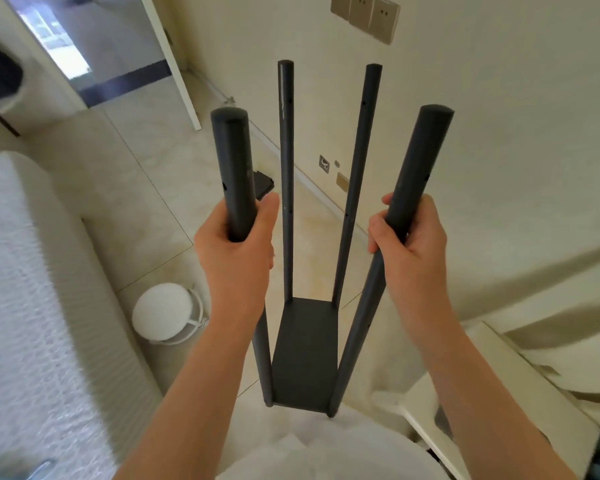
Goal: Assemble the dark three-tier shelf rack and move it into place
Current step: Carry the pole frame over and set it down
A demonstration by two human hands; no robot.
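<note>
Four posts on the rack (pixel 286 244), only one shelf (pixel 303 355) fitted, at the low end. Sits centred between the hands, straight ahead and near. Left hand (pixel 234 251) wrapped round the near-left post (pixel 231 161); right hand (pixel 411 244) wrapped round the near-right post (pixel 418 157). Both grips at about the same height, well above the shelf; neither hand nearer. Long axis along the posts, upright or nearly so: free ends up toward the camera, shelf end down toward the floor (pixel 153 216). Far pair of posts ungripped, on the wall (pixel 499 133) side. Cannot tell whether the feet touch the floor. Stool (pixel 165 311) to the left, apart from the rack. Judged: two tiers not yet in. Next move: keep the long axis vertical, load shared evenly, no tilt toward the wall.
</note>
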